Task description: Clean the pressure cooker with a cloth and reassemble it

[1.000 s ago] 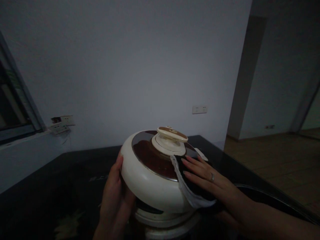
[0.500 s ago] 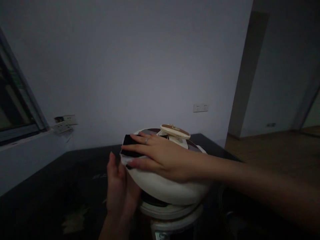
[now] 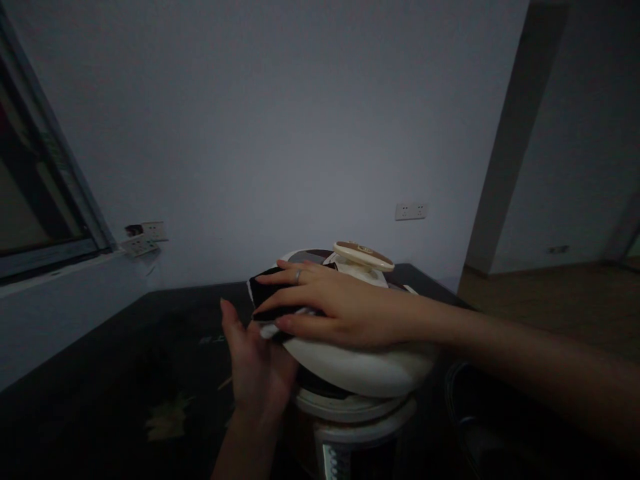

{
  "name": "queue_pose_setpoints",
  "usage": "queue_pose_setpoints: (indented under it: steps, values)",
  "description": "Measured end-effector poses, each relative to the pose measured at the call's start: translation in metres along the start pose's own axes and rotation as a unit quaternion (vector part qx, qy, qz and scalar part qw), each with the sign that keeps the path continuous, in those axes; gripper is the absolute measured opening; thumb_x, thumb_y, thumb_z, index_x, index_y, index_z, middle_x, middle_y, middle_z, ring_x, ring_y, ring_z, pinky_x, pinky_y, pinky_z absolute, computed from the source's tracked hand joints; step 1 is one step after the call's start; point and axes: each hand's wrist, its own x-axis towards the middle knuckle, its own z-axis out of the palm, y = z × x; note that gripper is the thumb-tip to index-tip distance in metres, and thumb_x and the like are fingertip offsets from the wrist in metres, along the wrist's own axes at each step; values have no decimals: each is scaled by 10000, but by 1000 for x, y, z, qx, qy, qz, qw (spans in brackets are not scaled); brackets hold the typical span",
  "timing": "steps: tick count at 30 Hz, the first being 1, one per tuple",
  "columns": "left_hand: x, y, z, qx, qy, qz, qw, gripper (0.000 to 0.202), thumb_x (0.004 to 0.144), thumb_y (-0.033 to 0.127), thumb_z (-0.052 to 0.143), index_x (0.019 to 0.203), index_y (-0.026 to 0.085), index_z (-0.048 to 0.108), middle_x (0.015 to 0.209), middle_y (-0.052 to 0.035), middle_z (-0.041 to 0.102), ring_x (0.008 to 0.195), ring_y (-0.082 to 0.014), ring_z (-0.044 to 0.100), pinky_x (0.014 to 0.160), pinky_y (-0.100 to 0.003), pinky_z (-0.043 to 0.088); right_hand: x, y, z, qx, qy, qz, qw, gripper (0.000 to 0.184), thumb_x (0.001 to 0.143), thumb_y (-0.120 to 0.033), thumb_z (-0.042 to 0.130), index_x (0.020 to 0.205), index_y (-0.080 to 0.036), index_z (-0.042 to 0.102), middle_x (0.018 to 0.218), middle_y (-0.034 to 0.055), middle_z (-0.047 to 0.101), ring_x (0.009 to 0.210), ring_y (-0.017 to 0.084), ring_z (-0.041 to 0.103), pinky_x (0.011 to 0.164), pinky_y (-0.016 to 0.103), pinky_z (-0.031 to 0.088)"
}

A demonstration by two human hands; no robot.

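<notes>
A cream cooker lid [image 3: 365, 370] with a brown metal top and a cream knob [image 3: 363, 255] rests on a round cooker body [image 3: 350, 427] on a dark counter. My right hand [image 3: 330, 307], a ring on one finger, lies flat over the lid's left side and presses a dark cloth [image 3: 267, 293] with a white edge against it. My left hand [image 3: 255, 367] is upright with fingers straight, its palm against the lid's left rim.
The dark counter [image 3: 125, 360] runs back to a pale wall with sockets [image 3: 411, 211] and a loose socket strip [image 3: 143, 241]. A window frame [image 3: 45, 200] is at left. A dark rounded vessel [image 3: 480, 413] sits at right; wooden floor beyond.
My right hand swept the cloth from the lid's right side across to its left side. The left hand stayed against the rim. The view shifted slightly right.
</notes>
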Motion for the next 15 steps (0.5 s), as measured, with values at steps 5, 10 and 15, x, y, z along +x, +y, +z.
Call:
queue_pose_setpoints:
  steps: [5, 10, 15]
  values:
    - [-2, -1, -1, 35, -54, 13, 998, 600, 937, 603, 364, 1265, 177, 631, 1070, -119, 747, 1122, -312, 659, 991, -448, 501, -54, -17, 13, -64, 37, -25, 997, 374, 986, -350, 497, 1330, -248, 605, 1577, 76, 354, 1498, 316, 171, 1180, 555, 234]
    - [-3, -6, 4, 49, -68, 43, 996, 447, 853, 264, 587, 1288, 166, 615, 1056, -87, 756, 1093, -272, 676, 975, -368, 524, -106, -19, 31, -142, 74, -39, 986, 396, 966, -367, 526, 1352, -298, 580, 1568, 16, 376, 1509, 299, 109, 1184, 551, 239]
    - [-1, -9, 2, 73, -36, 74, 994, 461, 835, 193, 629, 1295, 188, 613, 1051, -56, 760, 1060, -232, 691, 960, -319, 540, -161, -1, 59, -143, 151, -1, 978, 513, 969, -336, 506, 1471, -380, 408, 1646, -59, 83, 1517, 260, 30, 1209, 525, 147]
